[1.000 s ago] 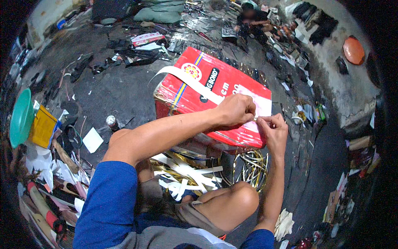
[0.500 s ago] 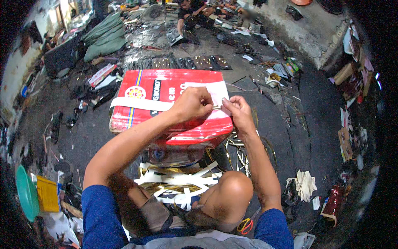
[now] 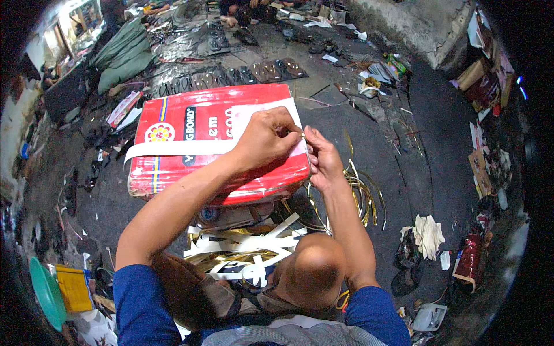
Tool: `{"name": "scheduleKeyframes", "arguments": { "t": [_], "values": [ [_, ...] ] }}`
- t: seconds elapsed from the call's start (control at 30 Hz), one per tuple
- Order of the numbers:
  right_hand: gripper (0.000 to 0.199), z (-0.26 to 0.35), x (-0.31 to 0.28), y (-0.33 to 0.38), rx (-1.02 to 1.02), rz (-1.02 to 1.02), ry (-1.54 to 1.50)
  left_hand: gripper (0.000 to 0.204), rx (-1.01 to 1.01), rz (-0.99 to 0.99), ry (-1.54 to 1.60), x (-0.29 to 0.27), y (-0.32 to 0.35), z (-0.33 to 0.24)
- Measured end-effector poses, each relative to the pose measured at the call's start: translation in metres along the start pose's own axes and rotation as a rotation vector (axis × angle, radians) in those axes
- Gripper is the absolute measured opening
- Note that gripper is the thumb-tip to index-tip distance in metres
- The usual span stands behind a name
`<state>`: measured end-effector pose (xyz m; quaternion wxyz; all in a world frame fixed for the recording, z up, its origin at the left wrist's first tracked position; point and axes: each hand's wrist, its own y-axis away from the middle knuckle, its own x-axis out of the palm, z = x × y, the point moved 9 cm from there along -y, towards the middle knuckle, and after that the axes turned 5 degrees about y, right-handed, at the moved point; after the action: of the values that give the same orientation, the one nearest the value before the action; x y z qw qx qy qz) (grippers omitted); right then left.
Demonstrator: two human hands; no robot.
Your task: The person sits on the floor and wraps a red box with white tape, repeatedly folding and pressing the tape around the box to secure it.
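Observation:
A red box (image 3: 173, 173) with a flower emblem lies before me, and a white strip (image 3: 179, 150) runs across its top from the left edge to under my left wrist. Above the box's right end, my left hand (image 3: 266, 135) is closed in a pinch. Against its fingertips, my right hand (image 3: 323, 158) pinches too, its other fingers curled by the box's right edge. A tiny gold-coloured piece (image 3: 303, 136) shows between the two sets of fingertips; it looks like a bit of gold strip, mostly hidden. Pale paper or card (image 3: 248, 112) covers the box beside my left hand.
White and gold strips (image 3: 242, 248) lie heaped between my legs, and coiled gold strips (image 3: 360, 199) rest right of the box. Rows of dark sandals (image 3: 231, 76) line the floor beyond. A cream cloth (image 3: 428, 236) lies at right, a green basin (image 3: 47, 294) at left. Another person sits far ahead.
The view has shifted, so the box appears further left. My fingertips have come closer together over the box's right edge, and less of the gold piece shows between them.

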<state>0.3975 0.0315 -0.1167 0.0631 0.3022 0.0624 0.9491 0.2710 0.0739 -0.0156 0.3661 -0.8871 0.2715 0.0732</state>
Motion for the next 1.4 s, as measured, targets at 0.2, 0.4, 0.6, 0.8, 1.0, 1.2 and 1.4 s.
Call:
{"name": "scheduleKeyframes", "arguments": {
  "t": [0.2,0.4,0.6,0.8,1.0,1.2,1.4],
  "values": [
    [0.04,0.004,-0.006,0.005,0.083,0.017,-0.046,0.009,0.026,-0.003,0.002,0.0,-0.005,0.0],
    [0.055,0.093,0.023,-0.026,-0.438,-0.339,1.329,0.008,0.023,0.002,0.003,0.004,-0.009,-0.001],
    [0.039,0.072,0.009,-0.043,-0.597,-0.348,1.364,0.011,-0.044,-0.008,-0.029,-0.002,-0.003,0.004],
    [0.03,0.028,-0.028,-0.047,-0.541,-0.389,1.05,0.008,-0.09,-0.004,-0.032,-0.002,-0.002,0.007],
    [0.029,-0.059,-0.107,-0.079,-0.501,-0.39,1.16,0.009,-0.098,0.032,-0.055,-0.001,-0.008,0.009],
    [0.03,-0.113,-0.15,-0.09,-0.491,-0.455,1.072,0.01,-0.13,0.036,0.022,0.004,-0.006,0.014],
    [0.039,-0.172,-0.251,-0.087,-0.314,-0.556,0.699,0.009,-0.143,0.068,0.064,0.015,-0.013,0.014]
  ]
}}
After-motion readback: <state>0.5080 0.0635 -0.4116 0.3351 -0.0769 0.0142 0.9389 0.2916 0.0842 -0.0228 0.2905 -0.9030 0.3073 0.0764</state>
